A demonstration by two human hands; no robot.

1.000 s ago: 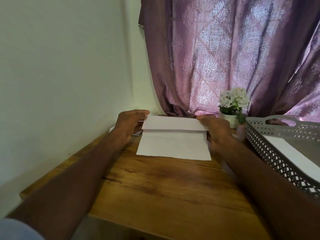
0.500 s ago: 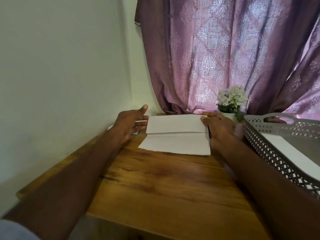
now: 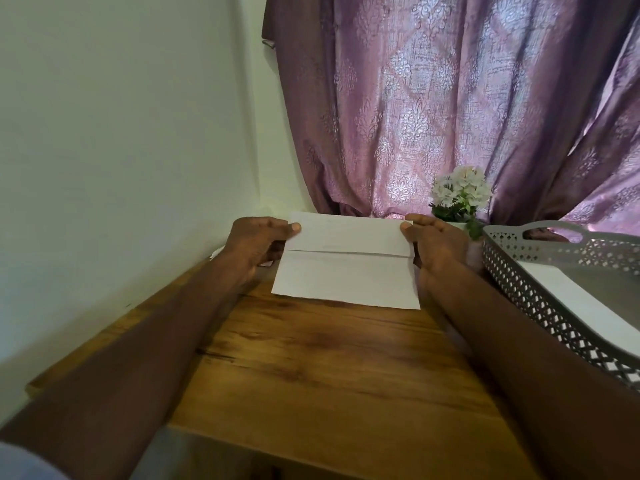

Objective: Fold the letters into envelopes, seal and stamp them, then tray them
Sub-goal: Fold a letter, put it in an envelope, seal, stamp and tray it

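Note:
A white letter, partly folded, lies at the far middle of the wooden desk. Its far flap stands raised toward me over a crease. My left hand pinches the flap's left corner, thumb on top. At the flap's right corner, my right hand grips the paper the same way. A grey perforated tray at the right holds a white envelope.
A small pot of white flowers stands behind my right hand, close to the tray. A purple curtain hangs behind the desk and a pale wall runs along the left. White paper peeks out behind my left hand.
My left hand, open beside the letter half a second ago, now pinches the flap's left corner. The flap is raised higher than before.

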